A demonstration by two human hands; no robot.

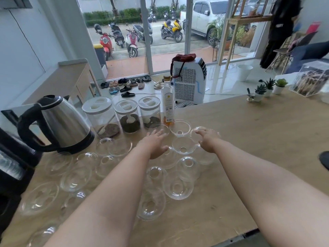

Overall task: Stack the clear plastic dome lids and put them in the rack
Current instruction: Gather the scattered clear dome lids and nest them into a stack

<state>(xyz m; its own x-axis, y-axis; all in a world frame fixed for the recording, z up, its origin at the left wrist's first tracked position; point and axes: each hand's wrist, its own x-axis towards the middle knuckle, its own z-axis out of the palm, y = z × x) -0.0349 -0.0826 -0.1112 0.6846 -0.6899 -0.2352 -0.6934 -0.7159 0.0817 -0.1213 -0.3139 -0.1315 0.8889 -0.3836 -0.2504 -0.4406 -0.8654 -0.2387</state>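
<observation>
Several clear plastic dome lids lie scattered on the wooden counter (249,132), some upright, some upside down. My left hand (156,143) reaches forward with fingers spread over a lid (159,128) at the back; whether it touches it I cannot tell. My right hand (208,139) rests, fingers apart, on the rightmost back lid (196,133). Between the hands sit two upturned lids, one further back (179,128) and one nearer (183,147). More lids lie nearer me, such as one (178,186) in front and one (75,177) at the left. No rack is in view.
A steel kettle (60,123) stands at the left, with a black appliance (12,164) beside it. Three white-lidded jars (126,116) and a bottle (167,102) line the counter's back edge. Small potted plants (267,88) and a clear box (311,81) stand far right. A person stands at the back right.
</observation>
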